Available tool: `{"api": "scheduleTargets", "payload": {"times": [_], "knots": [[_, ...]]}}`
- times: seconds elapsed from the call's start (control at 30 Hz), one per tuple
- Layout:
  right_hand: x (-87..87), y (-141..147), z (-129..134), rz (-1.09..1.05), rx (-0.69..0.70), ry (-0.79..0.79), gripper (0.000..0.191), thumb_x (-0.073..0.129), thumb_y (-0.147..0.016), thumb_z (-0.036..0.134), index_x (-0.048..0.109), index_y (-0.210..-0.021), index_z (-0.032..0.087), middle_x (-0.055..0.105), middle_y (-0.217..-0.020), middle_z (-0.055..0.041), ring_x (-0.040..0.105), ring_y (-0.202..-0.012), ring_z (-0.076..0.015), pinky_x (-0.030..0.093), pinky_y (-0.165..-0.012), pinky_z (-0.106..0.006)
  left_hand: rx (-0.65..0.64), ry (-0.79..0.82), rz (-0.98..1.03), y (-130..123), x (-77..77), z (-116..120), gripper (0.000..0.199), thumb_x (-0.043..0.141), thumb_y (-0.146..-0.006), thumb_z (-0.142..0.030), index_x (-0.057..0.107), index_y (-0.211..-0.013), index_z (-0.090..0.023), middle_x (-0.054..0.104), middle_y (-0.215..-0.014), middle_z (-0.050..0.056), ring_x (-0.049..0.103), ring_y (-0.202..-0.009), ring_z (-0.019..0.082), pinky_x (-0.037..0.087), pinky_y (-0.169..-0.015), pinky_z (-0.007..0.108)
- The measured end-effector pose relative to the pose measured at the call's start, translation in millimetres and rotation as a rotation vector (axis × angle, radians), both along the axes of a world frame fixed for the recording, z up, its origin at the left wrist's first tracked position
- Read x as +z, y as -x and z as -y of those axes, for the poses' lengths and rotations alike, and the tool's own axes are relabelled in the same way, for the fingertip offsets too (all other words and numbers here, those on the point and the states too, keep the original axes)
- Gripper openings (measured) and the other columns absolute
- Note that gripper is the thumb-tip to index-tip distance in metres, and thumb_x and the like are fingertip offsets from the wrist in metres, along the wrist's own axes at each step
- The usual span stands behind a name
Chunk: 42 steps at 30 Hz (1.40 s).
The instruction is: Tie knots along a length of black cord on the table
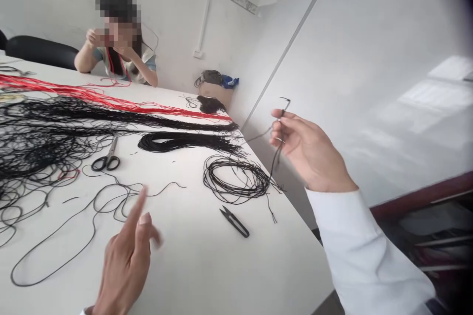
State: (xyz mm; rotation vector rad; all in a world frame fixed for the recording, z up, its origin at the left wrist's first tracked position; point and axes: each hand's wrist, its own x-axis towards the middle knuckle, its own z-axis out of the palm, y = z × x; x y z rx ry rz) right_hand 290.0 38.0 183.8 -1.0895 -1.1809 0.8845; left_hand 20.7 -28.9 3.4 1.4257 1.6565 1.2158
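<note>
My right hand (308, 150) is raised past the table edge, pinching a thin black cord (276, 157) between thumb and fingers. That cord hangs down towards a loose coil of black cord (232, 182) on the white table (207, 266). My left hand (127, 261) is blurred at the bottom, its index finger extended over a loose black cord (111, 202) and holding nothing. Black thread snips (235, 221) lie between my hands, nearer the table edge. Black-handled scissors (106, 159) lie to the left of the coil.
Long bundles of black cord (185, 141) and red cord (92, 96) stretch across the table. A person (118, 44) sits at the far side, hands raised. A cardboard box (215, 93) with a bag (209, 78) on it stands beyond the table corner. A wall runs along the right.
</note>
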Motion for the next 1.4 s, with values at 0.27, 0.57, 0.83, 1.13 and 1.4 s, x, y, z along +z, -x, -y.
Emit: {"api": "scheduleTargets", "payload": {"times": [0.27, 0.57, 0.83, 1.13, 1.4], "knots": [[17.0, 6, -32, -0.025, 0.203, 0.088, 0.012, 0.061, -0.088, 0.013, 0.072, -0.093, 0.014, 0.061, -0.076, 0.0017, 0.057, -0.065, -0.006, 0.051, -0.06, -0.017, -0.139, -0.003, -0.122, -9, -10.0, -6, 0.068, 0.041, -0.096, -0.053, 0.021, -0.157, -0.033, 0.031, -0.163, 0.004, 0.023, -0.15, 0.033, 0.026, -0.118, 0.056], [-106.5, -84, -67, 0.172, -0.073, 0.587, 0.005, 0.064, -0.088, 0.006, 0.068, -0.085, 0.006, 0.064, -0.066, -0.002, 0.055, -0.05, -0.0074, 0.047, -0.045, -0.018, -0.136, -0.005, -0.168, -3, -15.0, -11, 0.065, 0.046, -0.094, -0.051, 0.028, -0.155, -0.035, 0.047, -0.153, 0.006, 0.048, -0.134, 0.036, 0.056, -0.084, 0.045], [-155.1, -111, -60, 0.165, -0.16, 0.657, 0.028, 0.065, -0.083, -0.003, 0.064, -0.109, 0.009, 0.074, -0.091, -0.0085, 0.068, -0.069, -0.012, 0.058, -0.066, -0.021, -0.118, 0.102, -0.205, -5, -8.9, -12, 0.059, 0.041, -0.095, -0.056, 0.033, -0.151, -0.039, 0.05, -0.15, 0.005, 0.065, -0.071, 0.02, 0.055, -0.068, 0.041], [-144.5, -95, -38, -0.013, 0.047, 0.525, 0.035, 0.062, -0.087, 0.006, 0.057, -0.121, 0.01, 0.07, -0.122, -0.0164, 0.071, -0.104, -0.0189, 0.057, -0.096, -0.03, -0.13, 0.17, -0.24, -3, -8.7, -13, 0.058, 0.04, -0.092, -0.062, 0.039, -0.146, -0.04, 0.046, -0.154, 0.005, 0.039, -0.041, 0.008, 0.053, -0.068, 0.042], [-124.0, -69, -18, -0.018, 0.164, 0.432, 0.036, 0.065, -0.091, 0.018, 0.056, -0.125, 0.015, 0.07, -0.123, -0.0127, 0.069, -0.11, -0.0195, 0.052, -0.103, -0.034, -0.124, 0.177, -0.263, -2, -13.1, -15, 0.056, 0.04, -0.092, -0.063, 0.041, -0.144, -0.041, 0.047, -0.153, 0.003, 0.049, -0.047, 0.011, 0.053, -0.063, 0.039]]}}
